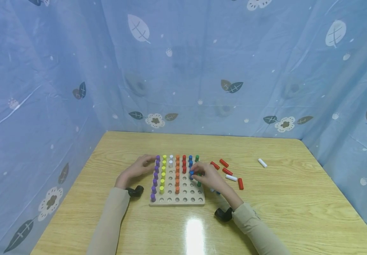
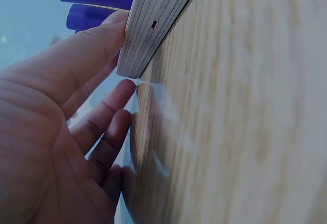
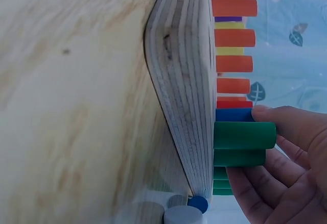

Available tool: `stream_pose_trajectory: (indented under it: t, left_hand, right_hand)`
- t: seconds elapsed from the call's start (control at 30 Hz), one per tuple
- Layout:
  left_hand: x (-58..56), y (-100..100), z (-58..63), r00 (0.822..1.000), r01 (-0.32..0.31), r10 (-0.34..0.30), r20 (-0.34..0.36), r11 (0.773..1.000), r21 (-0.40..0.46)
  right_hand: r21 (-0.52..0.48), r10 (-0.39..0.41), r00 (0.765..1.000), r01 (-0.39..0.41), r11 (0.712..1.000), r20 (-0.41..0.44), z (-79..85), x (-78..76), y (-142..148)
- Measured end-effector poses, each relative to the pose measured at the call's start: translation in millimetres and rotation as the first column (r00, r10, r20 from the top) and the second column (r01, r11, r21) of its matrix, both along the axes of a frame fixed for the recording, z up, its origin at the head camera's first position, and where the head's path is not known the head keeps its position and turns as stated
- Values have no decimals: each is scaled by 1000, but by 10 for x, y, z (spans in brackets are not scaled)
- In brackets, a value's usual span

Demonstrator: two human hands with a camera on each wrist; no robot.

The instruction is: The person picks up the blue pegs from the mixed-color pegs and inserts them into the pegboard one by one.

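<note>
A wooden pegboard [image 1: 177,204] stands on the table, with coloured pegs upright in columns. My right hand [image 1: 207,175] is over its right part and pinches a blue peg [image 1: 191,174] between thumb and fingers, in the blue column. In the right wrist view, green pegs [image 3: 244,135] partly cover that blue peg. My left hand [image 1: 140,167] is at the board's left side, beside the purple pegs [image 1: 155,182]. The left wrist view shows its thumb [image 2: 115,25] against the board's edge, the other fingers loosely bent.
Right of the board lie several loose red pegs [image 1: 224,163] and a white peg [image 1: 231,178]. Another white peg [image 1: 262,163] lies farther right. A loose blue peg [image 3: 197,204] is close to the board's side. Blue patterned curtains [image 1: 199,71] surround the table.
</note>
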State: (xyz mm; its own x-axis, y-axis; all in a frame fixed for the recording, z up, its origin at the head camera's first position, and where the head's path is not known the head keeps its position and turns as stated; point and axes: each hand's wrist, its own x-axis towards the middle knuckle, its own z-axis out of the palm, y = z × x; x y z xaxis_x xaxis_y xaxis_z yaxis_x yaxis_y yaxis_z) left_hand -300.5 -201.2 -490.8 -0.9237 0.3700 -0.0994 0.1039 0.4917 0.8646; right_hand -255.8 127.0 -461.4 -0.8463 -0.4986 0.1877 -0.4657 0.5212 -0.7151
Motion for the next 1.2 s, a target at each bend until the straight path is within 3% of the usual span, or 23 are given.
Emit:
stream_pose_trajectory:
  t: [0.37, 0.57, 0.63, 0.8, 1.2]
  left_hand:
    - [-3, 20, 37, 1000, 2, -2, 11, 1000, 18]
    - [107, 60, 250, 999, 19, -21, 44, 999, 40]
    - [96, 47, 226, 999, 14, -16, 39, 999, 31]
    - [1, -5, 19, 1000, -4, 3, 25, 999, 33]
    - [-10, -12, -10, 999, -1, -1, 39, 998, 56]
  right_hand:
    - [-16, -1, 1000, 1, 1000, -17, -2, 9, -9]
    - [0, 4, 1000, -4, 1000, -18, -1, 7, -10]
    - [4, 5, 1000, -5, 1000, -9, 7, 8, -9]
    - [21, -1, 1000, 1, 1000, 5, 61, 24, -5]
    - [25, -34, 998, 35, 999, -45, 148, 15, 57]
